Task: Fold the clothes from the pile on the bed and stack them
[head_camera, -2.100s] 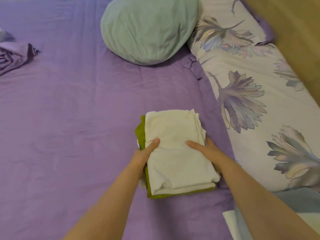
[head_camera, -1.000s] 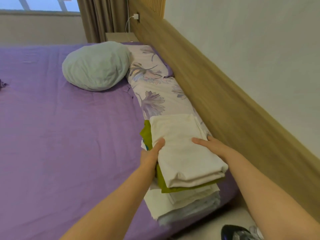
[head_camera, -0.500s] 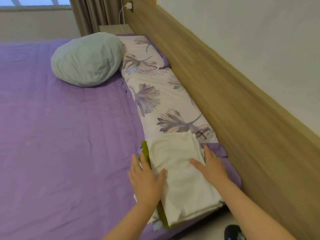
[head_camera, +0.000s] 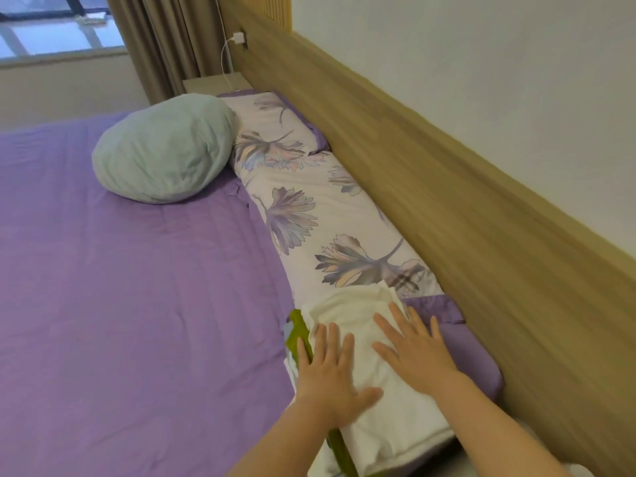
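1. One stack of folded clothes [head_camera: 385, 421] at the near corner of the bed [head_camera: 137, 304]; white piece on top.
2. Two pillows: green [head_camera: 165, 149], flowered [head_camera: 309, 215].
3. Left hand [head_camera: 330, 376], right hand [head_camera: 413, 352]: fingers straight, flat on the stack.

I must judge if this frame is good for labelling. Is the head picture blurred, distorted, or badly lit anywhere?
Head view: the wooden headboard is smeared by motion blur; the wide lens bends its straight edge; the window is bright but not blown out; light is soft and even, both hands, left and right, stay fairly sharp on the white folded cloth.
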A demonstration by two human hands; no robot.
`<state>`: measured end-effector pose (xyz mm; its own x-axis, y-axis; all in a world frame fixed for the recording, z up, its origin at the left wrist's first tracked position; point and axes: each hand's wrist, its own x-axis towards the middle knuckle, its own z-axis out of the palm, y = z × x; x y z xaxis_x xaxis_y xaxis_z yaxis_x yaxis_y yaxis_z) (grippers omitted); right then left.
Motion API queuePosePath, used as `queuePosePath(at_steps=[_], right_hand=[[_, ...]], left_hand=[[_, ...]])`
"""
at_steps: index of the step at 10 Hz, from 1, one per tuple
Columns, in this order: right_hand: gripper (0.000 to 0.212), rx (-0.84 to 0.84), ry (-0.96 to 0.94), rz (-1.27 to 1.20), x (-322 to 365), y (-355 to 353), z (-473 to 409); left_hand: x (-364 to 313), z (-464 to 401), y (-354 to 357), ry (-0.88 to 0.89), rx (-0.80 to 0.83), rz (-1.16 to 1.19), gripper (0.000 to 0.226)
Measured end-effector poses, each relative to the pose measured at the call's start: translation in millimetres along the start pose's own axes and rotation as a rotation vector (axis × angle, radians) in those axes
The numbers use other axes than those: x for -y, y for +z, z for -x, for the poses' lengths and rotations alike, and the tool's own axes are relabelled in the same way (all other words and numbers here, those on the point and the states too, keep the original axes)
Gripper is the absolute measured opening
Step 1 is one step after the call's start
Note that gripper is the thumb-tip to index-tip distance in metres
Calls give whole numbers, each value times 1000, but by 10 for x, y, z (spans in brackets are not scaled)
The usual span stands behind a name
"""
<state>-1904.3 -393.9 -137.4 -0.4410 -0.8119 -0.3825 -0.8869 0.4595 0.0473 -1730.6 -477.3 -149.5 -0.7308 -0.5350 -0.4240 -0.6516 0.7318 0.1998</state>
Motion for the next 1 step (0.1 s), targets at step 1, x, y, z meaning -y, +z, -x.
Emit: queuePosePath(at_steps=[1], right_hand=[[62, 124, 11, 7, 121, -282, 46]], left_hand=[[4, 55, -367, 13, 122, -4, 98]])
